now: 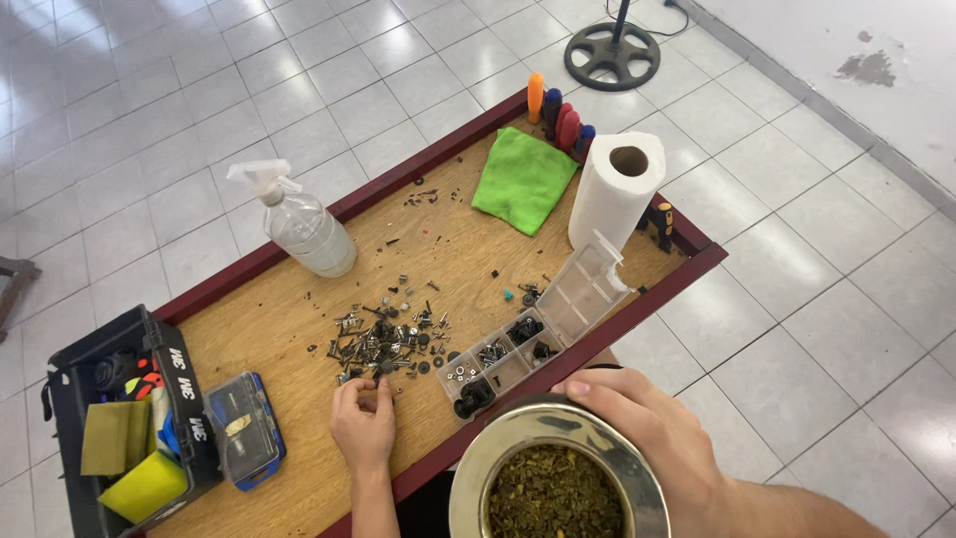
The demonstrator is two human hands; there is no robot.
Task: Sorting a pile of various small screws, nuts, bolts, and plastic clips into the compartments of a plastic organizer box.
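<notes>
Far left on the worktop (299, 329): black bin (119, 418), blue case (244, 428). Our left hand (363, 423), fingers (383, 384) pinched on a small part at the edge of the screw pile (388, 339). Parts box (528, 334) just beside. Our right hand (647, 433), fingers wrapped on the steel cup (553, 473) of green leaves, near the worktop's front edge.
</notes>
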